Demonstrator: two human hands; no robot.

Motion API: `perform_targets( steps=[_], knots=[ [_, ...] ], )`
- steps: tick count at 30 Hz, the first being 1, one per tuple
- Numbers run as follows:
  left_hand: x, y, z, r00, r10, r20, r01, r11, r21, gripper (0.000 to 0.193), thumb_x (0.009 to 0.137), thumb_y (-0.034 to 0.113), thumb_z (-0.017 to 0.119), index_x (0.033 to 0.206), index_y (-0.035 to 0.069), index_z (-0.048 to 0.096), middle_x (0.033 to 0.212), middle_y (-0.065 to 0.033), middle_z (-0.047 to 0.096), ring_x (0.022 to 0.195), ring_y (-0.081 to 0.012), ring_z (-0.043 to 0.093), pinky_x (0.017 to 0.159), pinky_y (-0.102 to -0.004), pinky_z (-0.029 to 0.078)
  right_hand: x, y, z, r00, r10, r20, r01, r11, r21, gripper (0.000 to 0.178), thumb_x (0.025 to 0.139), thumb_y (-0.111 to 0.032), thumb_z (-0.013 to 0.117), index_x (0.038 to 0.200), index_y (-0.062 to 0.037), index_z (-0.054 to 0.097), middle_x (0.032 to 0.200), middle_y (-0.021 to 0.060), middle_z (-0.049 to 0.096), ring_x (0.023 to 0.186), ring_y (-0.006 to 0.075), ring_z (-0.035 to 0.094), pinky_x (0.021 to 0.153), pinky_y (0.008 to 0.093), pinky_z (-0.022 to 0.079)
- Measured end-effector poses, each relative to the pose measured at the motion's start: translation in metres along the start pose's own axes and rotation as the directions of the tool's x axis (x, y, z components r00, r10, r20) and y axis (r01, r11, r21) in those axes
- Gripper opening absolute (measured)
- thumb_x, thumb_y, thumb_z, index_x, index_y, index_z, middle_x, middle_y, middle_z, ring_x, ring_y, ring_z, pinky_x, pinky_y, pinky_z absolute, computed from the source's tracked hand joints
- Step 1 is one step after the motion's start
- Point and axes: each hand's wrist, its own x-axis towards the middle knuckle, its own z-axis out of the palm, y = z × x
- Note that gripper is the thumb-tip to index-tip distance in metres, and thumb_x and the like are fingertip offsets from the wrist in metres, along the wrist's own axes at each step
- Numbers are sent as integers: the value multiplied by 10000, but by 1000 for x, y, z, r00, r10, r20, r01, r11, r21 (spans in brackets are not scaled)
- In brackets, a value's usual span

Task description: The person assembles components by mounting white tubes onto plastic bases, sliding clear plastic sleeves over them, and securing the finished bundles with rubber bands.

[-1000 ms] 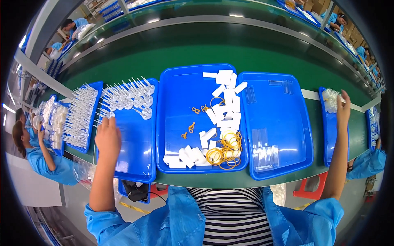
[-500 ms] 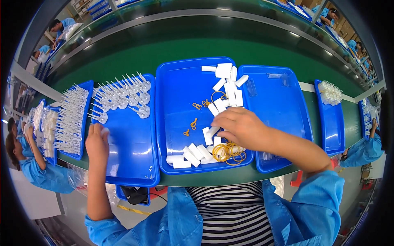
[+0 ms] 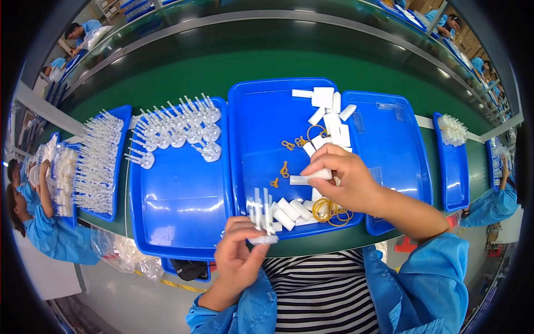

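Note:
My left hand (image 3: 236, 253) grips a clear plastic part with upright prongs (image 3: 263, 238) by its round base, over the front edge of the middle blue tray (image 3: 245, 128). Above that tray, my right hand (image 3: 339, 175) pinches a small white block (image 3: 303, 179), held level with one end pointing left. More white blocks (image 3: 286, 210) lie along the tray's front, and others (image 3: 334, 125) on its right side. Yellow rubber bands (image 3: 332, 213) rest in a loose heap below my right hand. Several knotted bands (image 3: 285, 170) are scattered left of it.
In the left blue tray (image 3: 183, 222), similar pronged clear parts (image 3: 172, 125) stand grouped at the back. Further left is a packed tray of them (image 3: 100, 161). A right tray (image 3: 397, 150) holds a few clear pieces. Co-workers (image 3: 41, 217) sit at both sides.
My left hand has come from the left tray to the middle tray's front with the pronged part. My right hand has lifted a white block. The view has shifted slightly.

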Motion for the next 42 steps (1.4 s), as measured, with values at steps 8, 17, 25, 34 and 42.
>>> perform_targets(
  steps=[8,17,25,34,42],
  knots=[
    [2,-17,27,968,64,242,8,958,-286,196,815,54,618,960,65,487,939,-87,564,946,-230,426,899,-370,321,-33,-8,6,925,378,45,-232,464,855,330,903,-119,538,1214,-14,501,941,38,584,902,90,540,805,230,432],
    [4,-23,44,963,4,270,94,932,-351,180,835,40,583,966,68,462,946,-88,541,949,-222,439,894,-366,322,-49,0,4,926,374,51,-168,287,943,343,920,-123,498,1238,3,481,967,59,576,936,129,538,850,269,437],
    [0,-19,58,976,-89,198,166,895,-414,167,850,22,556,969,63,446,935,-80,501,913,-188,438,848,-312,349,-56,3,-1,941,332,66,-226,474,851,282,903,-75,519,1175,-11,559,966,58,590,904,114,551,816,253,450],
    [-2,-18,67,961,-200,190,276,710,-648,179,861,35,544,998,69,435,987,-91,483,1015,-198,451,950,-371,332,-66,4,-21,993,89,-75,-40,867,496,115,791,-43,665,898,-1,662,871,82,644,814,125,607,710,238,481],
    [-6,-17,72,932,-265,247,360,592,-721,190,881,20,513,1041,61,420,1020,-87,482,1036,-218,481,938,-401,380,-66,-5,-9,993,121,-5,-102,856,507,101,745,-9,695,844,-4,673,831,101,655,801,157,620,715,267,491]
  ],
)
